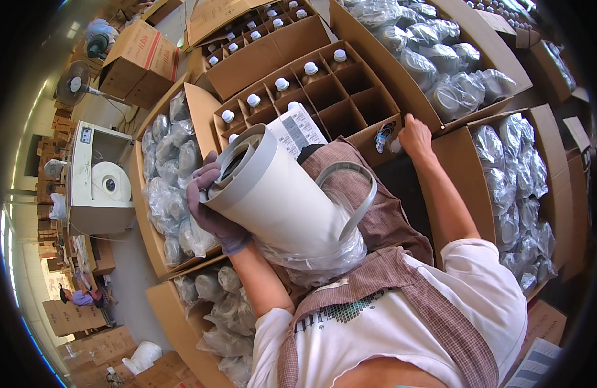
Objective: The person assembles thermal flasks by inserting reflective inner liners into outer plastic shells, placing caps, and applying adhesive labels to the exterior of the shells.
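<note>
White cylinder [282, 204], long axis diagonal, grey rim [255, 163] toward upper left

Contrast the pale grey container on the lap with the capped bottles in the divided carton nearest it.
The grey container is far wider than any of the bottles. The container leans at a slant; the bottles stand upright. The container shows a big loop handle; the bottles show none. The container is outside the divided carton; the bottles sit in its compartments.
</note>
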Demonstrator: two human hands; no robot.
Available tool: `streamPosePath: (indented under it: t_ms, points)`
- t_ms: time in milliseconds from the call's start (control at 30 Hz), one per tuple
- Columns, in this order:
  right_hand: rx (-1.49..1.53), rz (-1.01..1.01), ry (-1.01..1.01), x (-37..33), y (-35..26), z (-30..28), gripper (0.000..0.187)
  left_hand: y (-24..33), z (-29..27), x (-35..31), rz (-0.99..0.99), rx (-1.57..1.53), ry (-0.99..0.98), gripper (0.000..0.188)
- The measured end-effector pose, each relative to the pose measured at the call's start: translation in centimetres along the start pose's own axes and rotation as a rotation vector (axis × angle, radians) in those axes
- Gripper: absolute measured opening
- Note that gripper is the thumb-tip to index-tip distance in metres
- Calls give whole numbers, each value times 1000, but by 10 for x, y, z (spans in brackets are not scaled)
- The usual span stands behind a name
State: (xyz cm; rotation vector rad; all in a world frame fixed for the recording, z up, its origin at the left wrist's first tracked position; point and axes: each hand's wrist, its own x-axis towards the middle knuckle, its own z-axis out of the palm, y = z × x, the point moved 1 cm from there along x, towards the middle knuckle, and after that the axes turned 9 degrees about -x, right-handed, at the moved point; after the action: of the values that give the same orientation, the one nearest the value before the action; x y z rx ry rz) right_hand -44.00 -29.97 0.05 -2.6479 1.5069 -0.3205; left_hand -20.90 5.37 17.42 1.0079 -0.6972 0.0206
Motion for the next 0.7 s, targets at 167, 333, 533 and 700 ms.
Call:
streamPosePath:
  t_ms: [167, 333, 533, 700]
  points:
    - [274, 171, -1, -13, -4, 91, 18, -8, 3, 7, -58, -110, -21, 40]
    - [582, 39, -242, -7, -3, 110, 30, -6, 4, 8, -52, 55, -8, 39]
    - [1108, -62, -550, -65, -66, -70, 48, 7, 5, 3, -88, 196, 35, 46]
    - [1378, -364, -482, -130, -165, -108, 56, 43, 31, -12, 141, 533, -82, 51]
